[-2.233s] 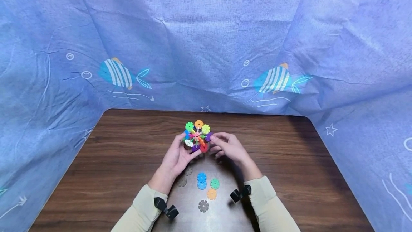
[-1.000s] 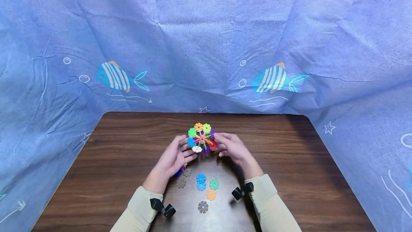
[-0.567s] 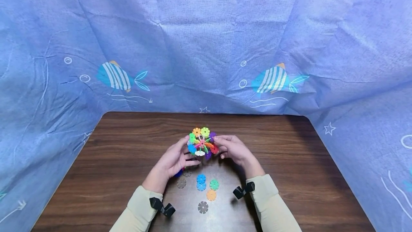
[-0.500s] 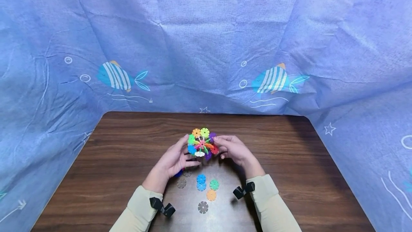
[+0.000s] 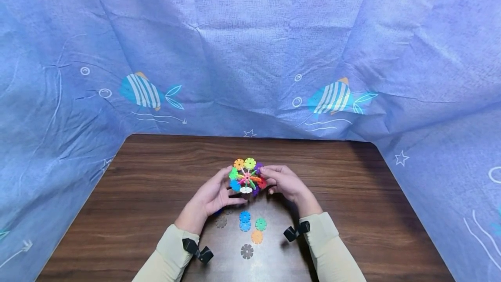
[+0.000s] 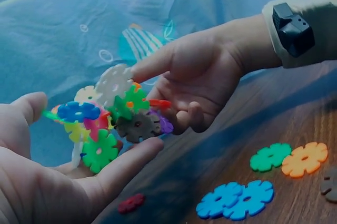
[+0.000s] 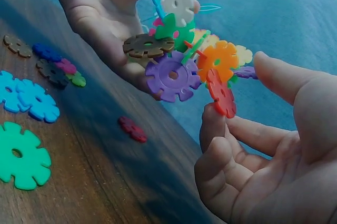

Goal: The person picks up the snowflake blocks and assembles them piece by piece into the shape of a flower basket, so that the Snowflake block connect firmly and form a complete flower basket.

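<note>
Both hands hold a ball-like cluster of interlocking notched plastic discs [image 5: 246,177] above the table. My left hand [image 5: 211,193] holds it from the left, thumb at the green disc [image 5: 233,173] and fingers spread underneath. My right hand [image 5: 285,184] pinches the right side, with its thumb at a purple disc [image 7: 246,73] and a fingertip at the red disc [image 7: 221,93]. Orange [image 5: 239,164], yellow [image 5: 250,163] and white [image 5: 245,190] discs ring a pink centre disc [image 5: 247,177] in the head view.
Loose discs lie on the wooden table [image 5: 156,177]: two overlapping blue ones [image 5: 245,221], a green [image 5: 260,224], an orange [image 5: 257,236] and a grey-brown one [image 5: 247,251]. A dark red disc [image 7: 132,129] lies apart. A blue fish-print cloth [image 5: 250,55] hangs behind.
The cluster has shifted slightly right and nearer, turning anticlockwise and tilting, so the white disc shows flatter. My left thumb has come to the green disc; my right hand stays at the purple one.
</note>
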`<state>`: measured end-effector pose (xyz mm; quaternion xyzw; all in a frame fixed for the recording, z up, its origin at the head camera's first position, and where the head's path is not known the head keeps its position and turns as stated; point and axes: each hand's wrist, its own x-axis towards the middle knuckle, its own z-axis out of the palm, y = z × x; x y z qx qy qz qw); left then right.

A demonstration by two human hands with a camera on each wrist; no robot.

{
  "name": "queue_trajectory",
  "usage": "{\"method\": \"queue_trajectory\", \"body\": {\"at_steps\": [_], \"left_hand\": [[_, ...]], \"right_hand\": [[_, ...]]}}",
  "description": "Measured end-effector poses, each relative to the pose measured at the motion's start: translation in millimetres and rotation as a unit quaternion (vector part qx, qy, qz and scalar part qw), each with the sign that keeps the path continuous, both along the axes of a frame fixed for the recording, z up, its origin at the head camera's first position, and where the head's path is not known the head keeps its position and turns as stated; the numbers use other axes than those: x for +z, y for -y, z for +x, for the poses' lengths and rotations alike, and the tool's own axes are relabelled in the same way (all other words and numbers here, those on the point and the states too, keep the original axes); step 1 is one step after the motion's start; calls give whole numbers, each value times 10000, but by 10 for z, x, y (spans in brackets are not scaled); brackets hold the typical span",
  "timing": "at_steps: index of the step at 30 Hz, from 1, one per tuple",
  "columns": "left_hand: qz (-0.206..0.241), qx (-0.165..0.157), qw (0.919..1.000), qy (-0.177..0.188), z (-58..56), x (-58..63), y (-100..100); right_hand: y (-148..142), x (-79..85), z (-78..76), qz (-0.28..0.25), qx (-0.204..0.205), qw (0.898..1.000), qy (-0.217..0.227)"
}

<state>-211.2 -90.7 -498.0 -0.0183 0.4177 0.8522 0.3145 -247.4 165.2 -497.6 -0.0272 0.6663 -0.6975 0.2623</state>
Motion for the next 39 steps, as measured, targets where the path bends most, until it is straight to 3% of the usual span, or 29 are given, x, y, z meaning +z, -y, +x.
{"method": "queue_trajectory", "body": {"at_steps": [12,17,25,39], "left_hand": [[482,158,9987,-34,48,152,33],[274,194,9993,-160,49,163,26],[160,222,9994,-225,69,150,-13],[-120,535,9982,-239,68,170,-17]], "right_hand": [[-47,254,120,-75,134,9995,-264],[-41,318,134,-245,183,9988,-390],[-32,341,174,86,211,9972,-710],[52,280,176,193,-261,9951,-931]]}}
